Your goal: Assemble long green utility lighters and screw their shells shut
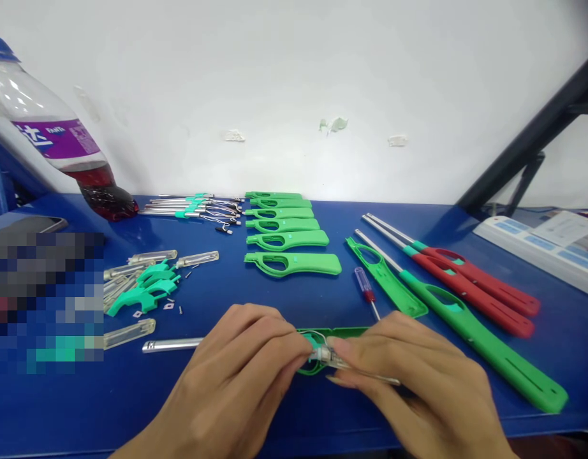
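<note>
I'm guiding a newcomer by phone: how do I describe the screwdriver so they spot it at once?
On the blue table, find the row of green shells, then the single slanting green shell to its right. The screwdriver lies just left of that slanting shell. Its see-through purple-and-red handle sets it apart from the green around it.

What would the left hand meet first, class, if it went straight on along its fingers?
The left hand would probably meet the clear part pinched in the right hand, just ahead, though depth is unclear.
</note>
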Demonstrator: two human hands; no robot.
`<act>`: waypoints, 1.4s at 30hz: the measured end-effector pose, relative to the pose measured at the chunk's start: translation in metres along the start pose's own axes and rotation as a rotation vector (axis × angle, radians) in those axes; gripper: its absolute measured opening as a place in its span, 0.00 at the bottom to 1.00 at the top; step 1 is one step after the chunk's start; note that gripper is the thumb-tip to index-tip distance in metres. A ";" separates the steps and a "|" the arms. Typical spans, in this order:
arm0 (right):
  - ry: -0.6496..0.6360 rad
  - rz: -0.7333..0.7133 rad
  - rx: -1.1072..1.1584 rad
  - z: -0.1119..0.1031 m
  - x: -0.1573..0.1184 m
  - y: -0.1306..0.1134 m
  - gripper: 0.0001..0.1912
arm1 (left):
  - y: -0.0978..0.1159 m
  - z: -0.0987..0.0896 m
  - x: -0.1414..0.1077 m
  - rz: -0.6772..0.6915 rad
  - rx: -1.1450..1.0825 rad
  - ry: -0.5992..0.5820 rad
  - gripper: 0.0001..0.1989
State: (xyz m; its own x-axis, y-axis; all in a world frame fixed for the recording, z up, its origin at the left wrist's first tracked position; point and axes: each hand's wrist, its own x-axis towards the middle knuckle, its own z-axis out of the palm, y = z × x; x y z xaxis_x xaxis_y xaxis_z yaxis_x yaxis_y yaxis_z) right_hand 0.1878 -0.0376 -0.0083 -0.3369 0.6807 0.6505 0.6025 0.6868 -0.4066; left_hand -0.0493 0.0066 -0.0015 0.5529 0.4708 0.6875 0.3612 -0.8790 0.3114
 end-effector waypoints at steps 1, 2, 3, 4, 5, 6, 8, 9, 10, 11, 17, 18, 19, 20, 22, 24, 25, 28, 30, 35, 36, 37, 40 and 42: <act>0.002 -0.003 0.005 0.000 0.000 0.000 0.06 | 0.000 0.000 0.000 -0.003 -0.002 -0.001 0.13; 0.005 0.004 0.009 0.001 0.001 0.000 0.05 | 0.000 0.001 0.000 -0.008 -0.005 -0.003 0.13; 0.009 0.020 0.009 0.001 0.001 0.000 0.05 | 0.000 0.001 0.000 -0.010 -0.009 -0.003 0.13; 0.014 0.037 0.005 0.002 0.001 0.000 0.05 | 0.000 0.001 0.000 -0.010 -0.013 -0.002 0.12; 0.018 0.057 -0.004 0.003 0.002 0.000 0.05 | 0.000 0.001 0.000 -0.017 -0.017 -0.003 0.12; 0.023 0.074 -0.017 0.003 0.003 0.000 0.05 | 0.000 0.001 0.000 -0.027 -0.018 -0.007 0.12; 0.036 0.092 -0.062 0.004 0.004 0.000 0.04 | 0.001 0.002 0.001 -0.070 -0.002 -0.026 0.12; 0.048 0.098 -0.098 0.004 0.005 0.001 0.04 | 0.001 0.002 0.001 -0.101 0.021 -0.044 0.13; 0.063 0.107 -0.141 0.004 0.005 0.002 0.03 | 0.002 0.002 0.001 -0.127 0.049 -0.065 0.14; 0.082 0.120 -0.191 0.003 0.004 0.003 0.04 | 0.002 0.002 0.000 -0.144 0.080 -0.089 0.15; 0.085 0.158 -0.377 0.002 -0.004 0.010 0.09 | 0.000 0.005 -0.005 -0.142 0.154 -0.138 0.16; 0.068 0.155 -0.376 0.002 -0.005 0.011 0.09 | -0.001 0.005 -0.006 -0.137 0.150 -0.137 0.15; 0.053 0.155 -0.373 0.002 -0.006 0.012 0.09 | -0.002 0.006 -0.006 -0.129 0.141 -0.137 0.14; 0.039 0.150 -0.372 0.002 -0.006 0.013 0.10 | -0.003 0.006 -0.006 -0.123 0.131 -0.138 0.12; 0.011 0.150 -0.374 0.002 -0.007 0.014 0.10 | -0.003 0.007 -0.005 -0.112 0.108 -0.144 0.10; -0.010 0.156 -0.379 0.002 -0.007 0.015 0.10 | -0.003 0.007 -0.004 -0.112 0.090 -0.151 0.09; -0.019 0.162 -0.380 0.002 -0.007 0.014 0.10 | -0.003 0.006 -0.004 -0.117 0.084 -0.154 0.09; -0.042 0.166 -0.373 0.003 -0.008 0.013 0.08 | -0.003 0.005 -0.005 -0.131 0.076 -0.165 0.10; -0.065 0.167 -0.368 0.003 -0.009 0.012 0.08 | -0.003 0.005 -0.006 -0.135 0.075 -0.167 0.10; -0.104 0.190 -0.365 0.005 -0.011 0.013 0.10 | -0.002 0.007 -0.005 -0.126 0.059 -0.158 0.10; -0.107 0.192 -0.362 0.005 -0.011 0.013 0.10 | -0.001 0.007 -0.005 -0.120 0.060 -0.157 0.10; -0.110 0.193 -0.360 0.005 -0.011 0.013 0.10 | -0.001 0.007 -0.005 -0.112 0.061 -0.156 0.10; -0.116 0.192 -0.352 0.005 -0.010 0.012 0.10 | -0.002 0.006 -0.004 -0.091 0.072 -0.153 0.09; -0.121 0.202 -0.348 0.004 -0.010 0.012 0.10 | -0.002 0.006 -0.004 -0.085 0.095 -0.151 0.09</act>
State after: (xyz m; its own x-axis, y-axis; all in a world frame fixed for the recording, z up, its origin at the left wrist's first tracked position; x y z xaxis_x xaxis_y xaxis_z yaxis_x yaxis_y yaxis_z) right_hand 0.1950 -0.0350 -0.0220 -0.2569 0.8324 0.4911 0.8666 0.4233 -0.2642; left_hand -0.0481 0.0069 -0.0087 0.6214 0.5554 0.5527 0.4767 -0.8278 0.2958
